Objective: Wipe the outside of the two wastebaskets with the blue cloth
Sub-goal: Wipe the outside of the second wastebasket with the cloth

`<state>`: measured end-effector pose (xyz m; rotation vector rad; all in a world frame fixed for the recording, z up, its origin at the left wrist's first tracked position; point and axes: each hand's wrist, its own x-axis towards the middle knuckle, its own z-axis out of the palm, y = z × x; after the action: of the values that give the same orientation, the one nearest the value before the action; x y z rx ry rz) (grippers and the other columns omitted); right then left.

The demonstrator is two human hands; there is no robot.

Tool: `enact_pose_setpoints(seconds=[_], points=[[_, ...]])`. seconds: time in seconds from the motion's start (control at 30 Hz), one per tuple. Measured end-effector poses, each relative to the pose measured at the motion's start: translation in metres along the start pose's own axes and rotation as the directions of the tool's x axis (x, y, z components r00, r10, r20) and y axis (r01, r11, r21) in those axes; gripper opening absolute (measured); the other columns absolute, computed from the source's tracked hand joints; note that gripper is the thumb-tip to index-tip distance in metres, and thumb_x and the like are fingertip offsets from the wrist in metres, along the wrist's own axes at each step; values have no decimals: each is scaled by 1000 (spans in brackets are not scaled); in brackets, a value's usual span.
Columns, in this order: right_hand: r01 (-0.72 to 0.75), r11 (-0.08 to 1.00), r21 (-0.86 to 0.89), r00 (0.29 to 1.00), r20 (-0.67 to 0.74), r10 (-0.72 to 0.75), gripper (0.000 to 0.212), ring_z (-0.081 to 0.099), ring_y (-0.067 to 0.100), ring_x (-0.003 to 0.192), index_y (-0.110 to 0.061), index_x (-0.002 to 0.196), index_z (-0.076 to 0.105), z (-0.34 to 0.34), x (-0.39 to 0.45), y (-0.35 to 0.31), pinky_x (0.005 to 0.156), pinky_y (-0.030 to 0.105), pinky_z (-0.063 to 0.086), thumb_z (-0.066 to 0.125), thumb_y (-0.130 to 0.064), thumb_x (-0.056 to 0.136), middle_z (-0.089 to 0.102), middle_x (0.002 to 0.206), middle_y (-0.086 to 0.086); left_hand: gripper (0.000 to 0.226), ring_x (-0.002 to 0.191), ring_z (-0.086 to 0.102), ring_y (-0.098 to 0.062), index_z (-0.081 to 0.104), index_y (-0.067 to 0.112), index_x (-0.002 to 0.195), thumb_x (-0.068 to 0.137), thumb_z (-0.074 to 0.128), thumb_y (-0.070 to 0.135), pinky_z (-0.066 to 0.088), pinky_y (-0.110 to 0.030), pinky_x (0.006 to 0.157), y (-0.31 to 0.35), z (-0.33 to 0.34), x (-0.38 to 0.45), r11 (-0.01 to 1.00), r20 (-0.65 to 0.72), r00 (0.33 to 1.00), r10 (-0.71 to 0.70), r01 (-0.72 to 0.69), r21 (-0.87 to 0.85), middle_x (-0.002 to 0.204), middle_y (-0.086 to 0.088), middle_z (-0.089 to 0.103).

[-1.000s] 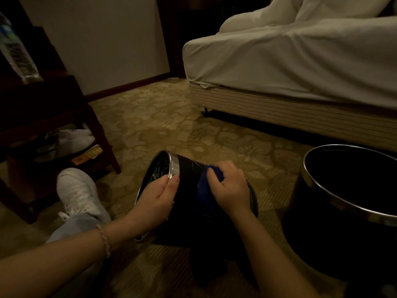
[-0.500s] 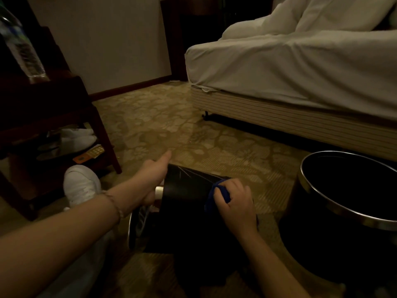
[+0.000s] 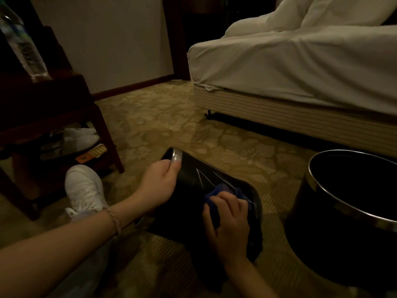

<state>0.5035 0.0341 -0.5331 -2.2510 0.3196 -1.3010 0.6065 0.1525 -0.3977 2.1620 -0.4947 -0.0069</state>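
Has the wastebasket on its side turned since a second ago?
Yes. The tipped wastebasket has rolled: its metal rim, gripped by the left hand, shows less opening, judged against the upright wastebasket.

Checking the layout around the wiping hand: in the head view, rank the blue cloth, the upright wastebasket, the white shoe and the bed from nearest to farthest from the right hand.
1. Blue cloth, under the right hand.
2. Upright wastebasket, just to its right.
3. White shoe, across to the left.
4. Bed, far behind on the right.

Both wastebaskets black with silver rims: tipped wastebasket (image 3: 193, 190), upright wastebasket (image 3: 343, 233). Cloth (image 3: 217, 193) blue. Carpet (image 3: 171, 117) tan-gold, floral pattern. Bed sheet (image 3: 290, 67) white, bed base (image 3: 279, 110) beige striped. Sneaker (image 3: 83, 190) white.
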Motion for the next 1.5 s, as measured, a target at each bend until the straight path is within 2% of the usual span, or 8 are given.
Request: enact_pose_setpoints(seconds=[0.1,0.23,0.47,0.63,0.87,1.03,1.2,1.5], points=[[49,999,-15,997,-58,-50,22,53,24,92,-19,105,63,1,-1,-9,69,36,50,57,-37,94,64,109,1,37,46,50,-1,57,16,67,100,47,28,36,-14,43,1,7,-12,994,39,993,109,-110,26,57,3,55],[120,993,4,992,-32,-120,24,53,24,92,-17,106,64,-2,9,-22,70,35,49,55,-38,96,64,112,2,36,62,60,-24,63,9,80,100,44,33,46,-38,56,-3,15,-19,996,75,993,88,-85,-38,71,-9,65],[228,973,-20,972,-60,-229,23,55,26,91,-20,113,60,3,18,-13,69,31,48,57,-36,97,65,113,4,40,68,63,-30,63,6,81,101,43,35,51,-49,65,-1,19,-15,995,54,993,103,-103,4,74,-14,67],[-83,995,-62,996,13,84,26,56,25,90,-21,99,66,-10,13,35,74,25,38,49,-39,94,64,108,-3,40,55,60,-11,64,8,81,102,41,33,46,-24,49,-8,5,-8,999,84,996,44,-42,-19,71,-10,66],[-378,925,-17,925,14,379,32,56,27,86,-17,87,61,-24,19,63,79,35,42,41,-41,90,53,91,-7,45,59,59,-22,62,7,79,100,40,40,47,-37,57,-3,21,-15,998,97,995,17,-12,-54,68,-8,63],[-216,975,47,973,95,211,28,52,18,92,-26,96,62,-20,37,2,78,8,30,43,-45,92,58,101,-9,43,64,63,-20,63,10,77,101,41,37,49,-39,60,6,30,-24,994,63,992,106,-105,-31,70,-7,66],[-19,994,105,993,119,7,23,47,13,90,-26,101,64,-16,51,-29,69,21,41,49,-43,96,59,105,-12,46,59,58,-11,64,10,75,103,37,34,46,-35,61,5,28,-27,982,56,981,186,-187,-1,68,-2,65],[-330,936,-122,905,242,351,13,47,20,93,-32,84,48,-20,40,47,73,34,41,48,-40,93,52,97,-12,42,56,60,0,62,19,73,103,34,29,41,-10,50,-24,-8,-23,996,59,995,78,-76,-37,63,11,67]])
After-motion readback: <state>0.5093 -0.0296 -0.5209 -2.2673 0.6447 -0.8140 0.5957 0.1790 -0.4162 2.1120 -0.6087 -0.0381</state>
